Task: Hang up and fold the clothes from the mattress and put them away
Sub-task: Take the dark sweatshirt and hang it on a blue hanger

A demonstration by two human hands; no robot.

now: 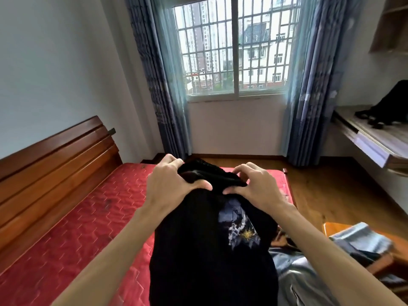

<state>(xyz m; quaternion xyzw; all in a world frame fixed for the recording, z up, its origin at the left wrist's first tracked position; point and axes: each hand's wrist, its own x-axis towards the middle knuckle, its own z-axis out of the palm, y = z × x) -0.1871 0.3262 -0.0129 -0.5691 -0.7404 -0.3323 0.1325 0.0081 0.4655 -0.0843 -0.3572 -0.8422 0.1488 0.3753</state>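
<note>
Shirt (pixel 198 250) hangs vertically: left hand (pixel 170 186), right hand (pixel 258 188) grip.

Bare mattress (pixel 84 206) left; stool (pixel 375 259) crowds right.

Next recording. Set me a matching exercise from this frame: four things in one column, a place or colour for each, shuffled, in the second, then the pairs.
Things:
1. black garment
2. mattress
3. curtains
4. dark bag

Place or colour:
A. either side of the window
B. on the desk at far right
C. gripped by the left hand and right hand
D. red, quilted

Pairs: 1-C, 2-D, 3-A, 4-B
</note>
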